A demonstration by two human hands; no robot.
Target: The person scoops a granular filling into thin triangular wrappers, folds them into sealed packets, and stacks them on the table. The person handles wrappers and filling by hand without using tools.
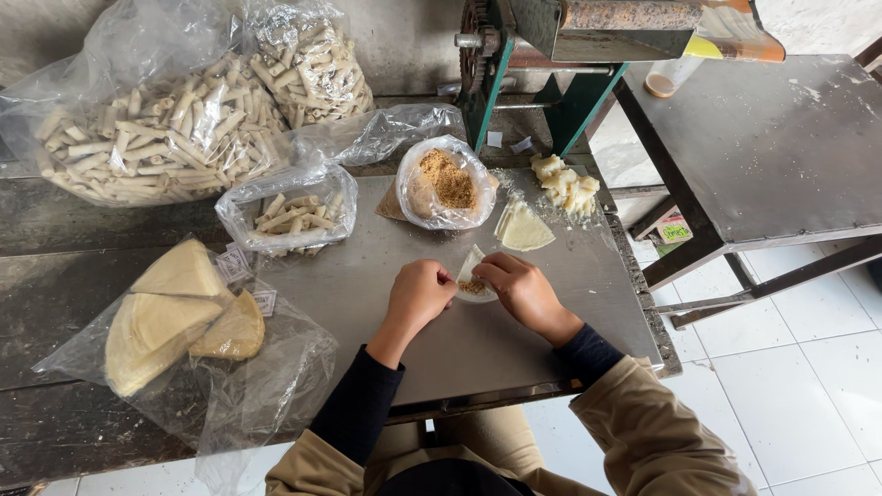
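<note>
Your left hand (420,292) is curled into a loose fist on the metal surface (496,349), its fingertips touching the left edge of a small pale wrapper (469,265) that lies flat between your 2 hands. Your right hand (520,287) is bent over the wrapper's right side, fingers pinched on its edge, next to the brown crumbly filling (474,287) on the wrapper.

Just beyond your hands sits an open plastic bag of brown crumbs (447,180). To its right lie a stack of cut wrappers (525,227) and a heap of pale dough lumps (566,184). Left of the crumb bag stands a small open bag of rolled sticks (290,216), and behind it 2 large bags of the same rolls (156,138). On your near left, a clear bag holds folded round sheets (175,317). A green-framed roller machine (551,55) stands at the far edge, and a second grey table (772,138) is on your right.
</note>
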